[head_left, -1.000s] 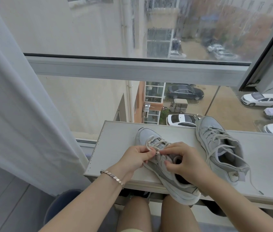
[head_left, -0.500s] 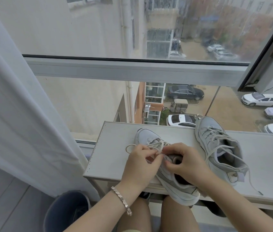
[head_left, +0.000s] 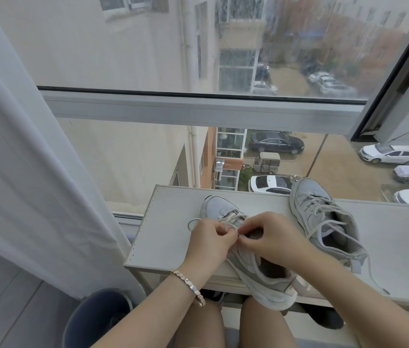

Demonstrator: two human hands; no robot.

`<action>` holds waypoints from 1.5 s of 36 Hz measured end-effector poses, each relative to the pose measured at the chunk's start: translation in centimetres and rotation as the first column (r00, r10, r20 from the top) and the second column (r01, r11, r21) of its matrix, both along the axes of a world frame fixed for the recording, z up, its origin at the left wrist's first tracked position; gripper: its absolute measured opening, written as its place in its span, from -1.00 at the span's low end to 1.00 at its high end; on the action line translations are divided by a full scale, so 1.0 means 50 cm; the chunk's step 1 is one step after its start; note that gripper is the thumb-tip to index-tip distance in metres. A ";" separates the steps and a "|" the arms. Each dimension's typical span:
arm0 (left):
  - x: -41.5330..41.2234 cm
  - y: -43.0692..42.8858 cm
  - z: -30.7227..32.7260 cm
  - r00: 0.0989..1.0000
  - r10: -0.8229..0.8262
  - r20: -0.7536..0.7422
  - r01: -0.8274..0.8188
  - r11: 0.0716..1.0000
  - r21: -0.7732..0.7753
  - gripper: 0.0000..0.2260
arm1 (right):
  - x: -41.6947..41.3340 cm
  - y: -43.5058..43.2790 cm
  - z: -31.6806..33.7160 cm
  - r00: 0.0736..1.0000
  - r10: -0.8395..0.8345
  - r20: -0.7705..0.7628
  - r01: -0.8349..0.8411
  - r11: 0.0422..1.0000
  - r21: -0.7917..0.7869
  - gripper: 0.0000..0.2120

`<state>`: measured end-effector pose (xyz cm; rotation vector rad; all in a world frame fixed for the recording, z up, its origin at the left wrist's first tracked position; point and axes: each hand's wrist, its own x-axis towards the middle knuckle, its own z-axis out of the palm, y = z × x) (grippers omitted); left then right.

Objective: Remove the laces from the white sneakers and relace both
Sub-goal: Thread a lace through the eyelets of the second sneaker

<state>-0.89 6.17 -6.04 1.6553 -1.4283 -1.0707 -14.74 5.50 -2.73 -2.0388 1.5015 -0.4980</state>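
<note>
Two white sneakers lie on a white table by the window. The nearer sneaker points away from me, its heel hanging over the table's front edge. My left hand and my right hand meet over its tongue, each pinching its lace. A loop of that lace curves out to the left of my left hand. The second sneaker lies to the right, laced, with a loose lace end trailing toward the front edge.
A white curtain hangs at the left. A dark bin stands on the floor below the table's left corner. Window glass and its frame stand right behind the table. My knees are under the table edge.
My left hand moved in over the nearer sneaker's eyelets and closer to my right hand. A loop of lace now sticks out to the left of the shoe.
</note>
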 end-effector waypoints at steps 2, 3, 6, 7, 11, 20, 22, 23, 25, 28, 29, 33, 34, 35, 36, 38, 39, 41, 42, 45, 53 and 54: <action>0.003 -0.003 0.000 0.993 0.021 -0.113 -0.010 0.996 0.091 -0.68 | 0.005 -0.013 0.012 0.997 0.009 -0.078 -0.005 0.999 0.051 -0.84; 0.004 -0.004 0.001 0.984 0.040 -0.174 -0.015 0.990 0.138 -0.68 | 0.008 -0.020 0.018 0.993 0.011 -0.121 -0.004 0.998 0.061 -0.83; 0.005 -0.008 0.003 0.960 0.076 -0.268 -0.015 0.975 0.223 -0.72 | 0.016 -0.040 0.030 0.972 0.045 -0.230 -0.025 0.996 0.087 -0.81; 0.005 -0.010 0.004 0.957 0.079 -0.277 -0.013 0.972 0.233 -0.73 | 0.019 -0.045 0.035 0.964 0.065 -0.257 -0.038 0.993 0.108 -0.81; 0.006 -0.012 0.006 0.943 0.090 -0.321 -0.002 0.964 0.265 -0.73 | 0.033 -0.063 0.054 0.917 0.142 -0.372 -0.084 0.982 0.167 -0.80; -0.001 -0.011 0.005 0.928 0.095 -0.360 0.008 0.962 0.274 -0.77 | 0.069 -0.064 0.055 0.801 0.111 -0.588 -0.043 0.991 0.129 -0.63; -0.001 -0.011 0.002 0.929 0.095 -0.357 0.005 0.963 0.268 -0.74 | 0.072 -0.062 0.053 0.799 0.098 -0.593 -0.032 0.992 0.120 -0.62; -0.002 -0.011 0.001 0.927 0.096 -0.362 0.004 0.964 0.266 -0.73 | 0.073 -0.062 0.051 0.797 0.094 -0.597 -0.029 0.993 0.118 -0.63; -0.004 -0.010 0.000 0.922 0.100 -0.374 0.001 0.965 0.261 -0.72 | 0.075 -0.061 0.048 0.798 0.087 -0.597 -0.025 0.993 0.111 -0.65; -0.005 -0.008 -0.004 0.910 0.108 -0.400 -0.004 0.968 0.251 -0.72 | 0.077 -0.058 0.047 0.794 0.091 -0.601 -0.032 0.994 0.108 -0.65; -0.004 -0.008 -0.005 0.906 0.109 -0.409 -0.004 0.968 0.250 -0.72 | 0.075 -0.058 0.048 0.790 0.096 -0.605 -0.035 0.993 0.112 -0.65; -0.002 -0.005 -0.010 0.878 0.105 -0.467 0.021 0.966 0.257 -0.74 | 0.069 -0.057 0.051 0.771 0.135 -0.623 -0.059 0.988 0.142 -0.64; -0.002 -0.004 -0.012 0.872 0.099 -0.480 0.031 0.966 0.255 -0.75 | 0.068 -0.056 0.050 0.769 0.139 -0.624 -0.061 0.988 0.144 -0.64; -0.001 -0.003 -0.014 0.867 0.092 -0.490 0.039 0.968 0.250 -0.75 | 0.068 -0.056 0.049 0.770 0.139 -0.623 -0.060 0.987 0.146 -0.64; 0.000 -0.002 -0.017 0.861 0.086 -0.500 0.044 0.969 0.242 -0.77 | 0.068 -0.056 0.049 0.771 0.140 -0.621 -0.060 0.987 0.148 -0.64; 0.000 0.003 -0.022 0.844 0.084 -0.530 0.044 0.974 0.224 -0.84 | 0.066 -0.055 0.048 0.778 0.150 -0.609 -0.065 0.985 0.160 -0.64; 0.000 0.006 -0.025 0.829 0.090 -0.552 0.036 0.976 0.214 -0.88 | 0.064 -0.056 0.048 0.784 0.154 -0.601 -0.066 0.984 0.167 -0.65; -0.002 0.013 -0.031 0.790 0.111 -0.603 0.007 0.982 0.190 -0.92 | 0.060 -0.057 0.048 0.792 0.161 -0.588 -0.065 0.981 0.181 -0.65; -0.004 0.017 -0.033 0.769 0.121 -0.627 -0.011 0.984 0.176 -0.92 | 0.059 -0.057 0.048 0.794 0.164 -0.585 -0.068 0.981 0.184 -0.65; -0.011 0.031 -0.040 0.769 0.098 -0.631 -0.046 0.994 0.099 -0.81 | 0.055 -0.061 0.051 0.819 0.157 -0.553 -0.044 0.976 0.212 -0.65; -0.056 0.032 -0.041 0.995 0.007 -0.098 -0.016 0.995 -0.098 -0.40 | 0.034 -0.073 0.062 0.914 0.068 -0.400 0.045 0.963 0.266 -0.75; -0.061 0.028 -0.041 0.998 0.039 -0.052 -0.045 0.990 -0.131 -0.39 | 0.032 -0.074 0.060 0.916 0.067 -0.396 0.045 0.963 0.266 -0.73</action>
